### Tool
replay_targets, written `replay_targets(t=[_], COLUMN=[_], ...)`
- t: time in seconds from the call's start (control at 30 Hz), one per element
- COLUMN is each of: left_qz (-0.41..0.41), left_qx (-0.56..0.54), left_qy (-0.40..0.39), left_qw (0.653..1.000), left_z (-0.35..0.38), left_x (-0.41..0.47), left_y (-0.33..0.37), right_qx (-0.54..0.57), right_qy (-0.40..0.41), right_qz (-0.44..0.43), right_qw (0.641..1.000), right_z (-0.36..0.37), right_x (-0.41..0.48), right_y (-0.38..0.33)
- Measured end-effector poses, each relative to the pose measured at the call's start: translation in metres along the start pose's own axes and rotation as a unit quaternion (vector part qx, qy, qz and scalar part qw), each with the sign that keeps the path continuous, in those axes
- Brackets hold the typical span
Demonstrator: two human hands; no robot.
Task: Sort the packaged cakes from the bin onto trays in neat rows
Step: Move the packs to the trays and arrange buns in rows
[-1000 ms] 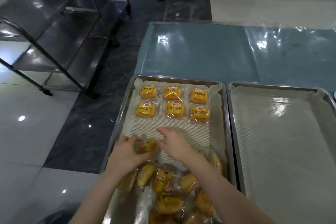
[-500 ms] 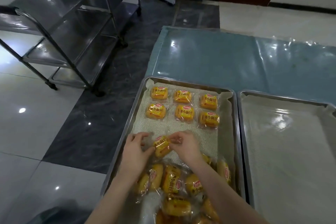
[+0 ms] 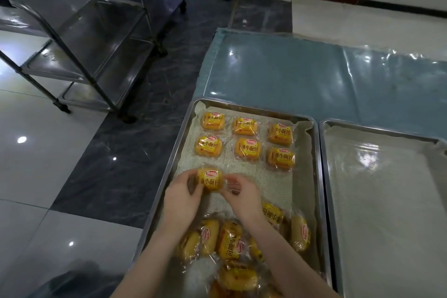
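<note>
The near end of the long steel tray (image 3: 175, 152) on the left is cut off by the frame's bottom edge. Your forearms cover part of the loose heap of yellow wrapped cakes (image 3: 229, 241) there, so you can't count them. The second lined steel tray (image 3: 387, 201), to the right, runs out of frame too.

Your left hand (image 3: 183, 197) and right hand (image 3: 242, 195) each pinch a side of one yellow clear-wrapped cake (image 3: 211, 180). The fingers hide the wrapper's ends, and I can't tell whether it rests on the pale mesh liner (image 3: 261, 181) or sits just above it.

That cake is over the tray's left side, just nearer to you than the two finished rows of three cakes (image 3: 246, 146), in line with their left column. Its label faces up, with the red logo at the far edge and the print upright to you. The visible part looks almost square. With a side in each hand, any long axis would run left to right, but the covered ends leave that unsure.
</note>
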State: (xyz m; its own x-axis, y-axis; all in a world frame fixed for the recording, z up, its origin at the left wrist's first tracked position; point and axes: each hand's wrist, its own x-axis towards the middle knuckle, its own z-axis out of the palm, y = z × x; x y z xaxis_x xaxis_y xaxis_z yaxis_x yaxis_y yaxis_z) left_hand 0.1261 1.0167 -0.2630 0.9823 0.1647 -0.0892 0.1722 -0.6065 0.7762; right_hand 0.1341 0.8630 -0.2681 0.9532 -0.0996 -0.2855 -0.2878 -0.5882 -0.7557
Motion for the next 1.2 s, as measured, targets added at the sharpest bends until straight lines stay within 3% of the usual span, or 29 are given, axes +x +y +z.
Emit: replay_targets(t=[0.3,0.63,0.83,0.93,1.1,1.2], left_qz=[0.047,0.070,0.071,0.120,0.166,0.124], left_qx=[0.006,0.094,0.087,0.074,0.051,0.075], left_qy=[0.007,-0.073,-0.034,-0.009,-0.147,-0.231], left_qw=[0.999,0.990,0.993,0.990,0.974,0.962], left_z=[0.003,0.006,0.002,0.001,0.027,0.044], left_x=[0.007,0.005,0.004,-0.004,-0.013,-0.015], left_y=[-0.017,-0.032,-0.018,0.001,0.031,0.042], right_qx=[0.056,0.044,-0.025,-0.110,-0.285,-0.300], right_qy=[-0.024,-0.075,-0.073,-0.085,-0.214,-0.214], right_qz=[0.003,-0.005,-0.022,-0.053,-0.009,0.011], right_qw=[0.998,0.996,0.997,0.989,0.934,0.929], right_z=[0.014,0.020,-0.015,-0.057,-0.099,-0.098], right_x=[0.008,0.009,0.010,0.009,0.001,-0.004], right_y=[-0.006,-0.007,-0.005,0.005,0.027,0.037])
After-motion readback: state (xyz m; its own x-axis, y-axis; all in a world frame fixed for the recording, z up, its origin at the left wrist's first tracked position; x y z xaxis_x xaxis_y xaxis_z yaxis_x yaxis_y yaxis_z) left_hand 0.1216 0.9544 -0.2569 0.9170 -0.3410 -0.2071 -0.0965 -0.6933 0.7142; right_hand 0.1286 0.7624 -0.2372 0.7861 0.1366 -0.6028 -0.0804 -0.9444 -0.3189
